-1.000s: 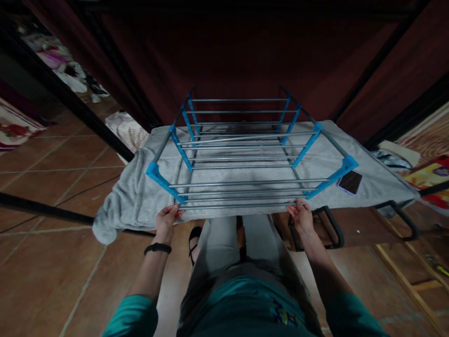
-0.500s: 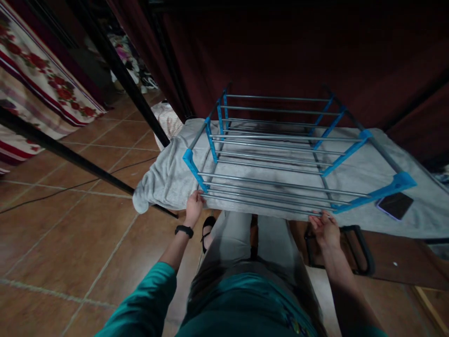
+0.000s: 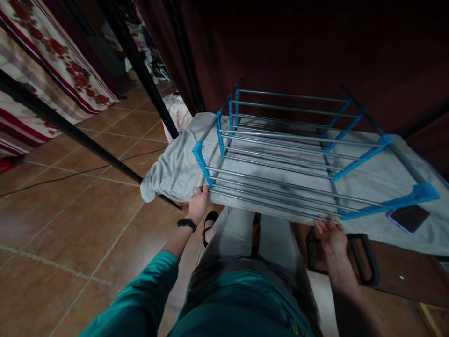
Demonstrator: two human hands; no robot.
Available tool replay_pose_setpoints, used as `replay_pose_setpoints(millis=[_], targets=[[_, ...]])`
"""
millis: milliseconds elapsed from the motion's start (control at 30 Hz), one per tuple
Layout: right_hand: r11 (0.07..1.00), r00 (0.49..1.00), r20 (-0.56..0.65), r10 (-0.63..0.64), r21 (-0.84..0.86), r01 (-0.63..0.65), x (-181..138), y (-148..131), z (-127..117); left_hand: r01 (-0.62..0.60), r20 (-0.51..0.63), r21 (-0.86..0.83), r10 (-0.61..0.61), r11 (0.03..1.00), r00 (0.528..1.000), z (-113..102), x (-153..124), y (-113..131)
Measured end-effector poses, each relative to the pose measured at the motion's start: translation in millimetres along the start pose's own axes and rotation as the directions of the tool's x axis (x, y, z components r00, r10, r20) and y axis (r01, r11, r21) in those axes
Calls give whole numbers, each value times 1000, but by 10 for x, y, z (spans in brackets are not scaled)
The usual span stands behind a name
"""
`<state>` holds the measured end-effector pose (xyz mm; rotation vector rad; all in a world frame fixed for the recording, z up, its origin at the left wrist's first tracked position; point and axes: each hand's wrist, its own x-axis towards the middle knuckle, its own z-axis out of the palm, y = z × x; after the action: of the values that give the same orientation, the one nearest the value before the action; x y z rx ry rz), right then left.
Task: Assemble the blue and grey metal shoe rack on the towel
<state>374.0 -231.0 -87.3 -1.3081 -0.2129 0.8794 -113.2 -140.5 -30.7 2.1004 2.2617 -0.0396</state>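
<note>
A rack of grey metal rods with blue plastic side pieces (image 3: pixel 280 154) lies on a grey cloth (image 3: pixel 175 164) that covers a low surface. My left hand (image 3: pixel 198 204) grips the nearest rods at the rack's left corner, fingers curled round them. At the right end of the same near rods, my right hand (image 3: pixel 329 231) holds on with fingers curled upward. A black band circles my left wrist.
A dark phone (image 3: pixel 409 217) lies on the cloth by the rack's right corner. Black metal bars (image 3: pixel 70 131) slant across the tiled floor (image 3: pixel 70 224) on the left. A floral fabric (image 3: pixel 52 70) hangs far left. A dark curtain (image 3: pixel 298 47) stands behind the rack.
The view has swung left and tilted, so the rack now sits further right in the picture. Both hands have kept their hold on the near rods.
</note>
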Motion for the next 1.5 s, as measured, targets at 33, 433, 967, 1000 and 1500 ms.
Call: replay_pose_setpoints(millis=[33,433,967,1000,1500], targets=[[1000,1000,3,1,-1,-1,6,2,-6,-5,8,18,4,1000,1000,-6,4,0],[1000,1000,-3,8,-14,-8,8,-12,-23,-64,12,51,64,997,998,36,30,-39],[1000,1000,-9,16,21,-15,14,-2,-39,-76,18,72,75,994,997,38,39,-40],[1000,1000,-8,11,27,-11,-3,-12,-27,-77,19,69,75,995,997,34,39,-39],[998,999,-15,37,49,-36,26,61,-39,37,-44,-177,-45,983,998,82,55,-85]])
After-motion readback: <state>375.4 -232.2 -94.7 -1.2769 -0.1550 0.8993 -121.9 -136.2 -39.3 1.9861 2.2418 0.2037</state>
